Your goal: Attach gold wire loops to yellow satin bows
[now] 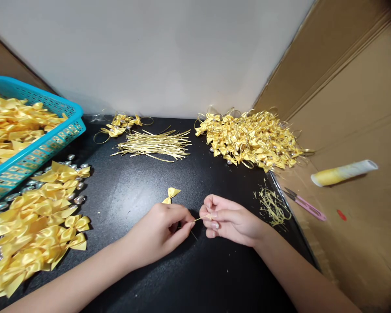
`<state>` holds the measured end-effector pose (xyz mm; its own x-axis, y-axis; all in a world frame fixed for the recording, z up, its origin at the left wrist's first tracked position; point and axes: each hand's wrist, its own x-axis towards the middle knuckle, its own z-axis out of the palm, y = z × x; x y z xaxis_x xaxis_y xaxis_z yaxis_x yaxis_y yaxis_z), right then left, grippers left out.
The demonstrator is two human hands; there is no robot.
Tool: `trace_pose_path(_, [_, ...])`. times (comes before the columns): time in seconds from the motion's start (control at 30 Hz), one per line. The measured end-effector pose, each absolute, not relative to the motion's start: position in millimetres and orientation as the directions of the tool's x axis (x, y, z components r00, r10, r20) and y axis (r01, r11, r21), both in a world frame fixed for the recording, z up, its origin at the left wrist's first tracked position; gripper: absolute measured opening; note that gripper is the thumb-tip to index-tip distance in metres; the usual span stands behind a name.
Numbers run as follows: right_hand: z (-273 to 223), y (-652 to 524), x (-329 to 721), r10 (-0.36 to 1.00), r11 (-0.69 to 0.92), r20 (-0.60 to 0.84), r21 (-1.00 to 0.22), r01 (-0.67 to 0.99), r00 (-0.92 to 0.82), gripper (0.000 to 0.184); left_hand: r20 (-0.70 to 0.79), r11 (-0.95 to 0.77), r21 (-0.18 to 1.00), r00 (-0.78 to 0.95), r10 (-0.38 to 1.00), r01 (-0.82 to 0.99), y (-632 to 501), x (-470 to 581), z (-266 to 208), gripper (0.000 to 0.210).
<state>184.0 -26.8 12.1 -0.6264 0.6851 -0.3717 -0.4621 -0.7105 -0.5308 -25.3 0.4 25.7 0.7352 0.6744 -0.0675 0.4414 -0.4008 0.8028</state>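
**Gold cord pinched between your two hands, one bow just beyond them**

Take the black mat (143, 182) as your landmark; everything else is placed against it.

Largest first: the blue basket (48, 145) overhangs the mat's far-left corner, heaped with yellow bows too many to count. Below it, along the mat's left edge, lies a loose pile of satin bows (39, 226), again uncountable, with silvery beads (76, 199) scattered around its upper side. At the mat's far-right corner sits the heap of finished bows (250, 139) with gold loops. One bundle of gold cords (153, 145) lies at the far middle, its strands running left to right, and a small cluster of finished pieces (119, 124) sits just behind it. A tuft of cord trimmings (273, 208) rests at the mat's right edge. Off the mat to the right, on the cardboard, you have one roll (343, 172) and one pair of pink snips (304, 204).

At the mat's near middle, your left hand (161, 230) and right hand (230, 219) meet. Both have fingertips pressed together, pinching a single thin gold cord (200, 218). Its long axis runs roughly left to right, rising slightly toward your right hand, with the short span showing in the gap between your two pinches. One lone yellow bow (171, 195) lies on the mat just beyond your left hand's knuckles, apart from your fingers.
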Motion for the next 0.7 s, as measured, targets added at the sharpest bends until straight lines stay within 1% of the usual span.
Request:
trace_pose_path(0.1, [11, -27, 183, 0.697, -0.698, -0.378, -0.552, -0.456, -0.609, 0.024, -0.039, -0.406, 0.827, 0.760, 0.649, 0.389, 1, -25, 29, 0.018])
trace_pose_path(0.17, [11, -27, 183, 0.715, -0.678, -0.381, -0.583, -0.447, -0.587, 0.026, -0.008, -0.374, 0.859, 0.740, 0.673, 0.349, 1, -23, 30, 0.009])
trace_pose_path(0.2, [10, -27, 182, 0.728, -0.663, -0.380, -0.604, -0.443, -0.571, 0.027, -0.016, -0.315, 0.892, 0.718, 0.696, 0.324, 0, -22, 31, 0.004])
trace_pose_path(0.23, [10, -27, 182, 0.739, -0.648, -0.378, -0.624, -0.436, -0.557, 0.027, -0.045, -0.219, 0.933, 0.696, 0.717, 0.286, -1, -20, 31, 0.005])
trace_pose_path(0.3, [10, -27, 180, 0.754, -0.625, -0.376, -0.665, -0.410, -0.539, 0.028, -0.142, 0.043, 0.986, 0.668, 0.731, 0.163, -3, -15, 29, 0.009])
trace_pose_path(0.33, [10, -28, 180, 0.761, -0.612, -0.374, -0.686, -0.394, -0.530, 0.029, -0.192, 0.173, 0.980, 0.668, 0.719, 0.095, -3, -13, 28, 0.011])
trace_pose_path(0.4, [10, -28, 179, 0.780, -0.575, -0.362, -0.736, -0.356, -0.510, 0.030, -0.280, 0.377, 0.926, 0.675, 0.683, 0.003, -3, -10, 27, 0.017])
trace_pose_path(0.5, [9, -29, 178, 0.828, -0.475, -0.306, -0.828, -0.297, -0.469, 0.032, -0.388, 0.553, 0.833, 0.693, 0.607, -0.019, -4, -7, 25, 0.026])
trace_pose_path(0.6, [8, -29, 177, 0.850, -0.393, -0.246, -0.885, -0.251, -0.466, 0.033, -0.455, 0.624, 0.781, 0.692, 0.561, 0.008, -5, -7, 26, 0.031])
trace_pose_path(0.7, [8, -29, 177, 0.854, -0.364, -0.235, -0.907, -0.211, -0.464, 0.032, -0.487, 0.600, 0.798, 0.654, 0.580, 0.062, -6, -7, 26, 0.033])
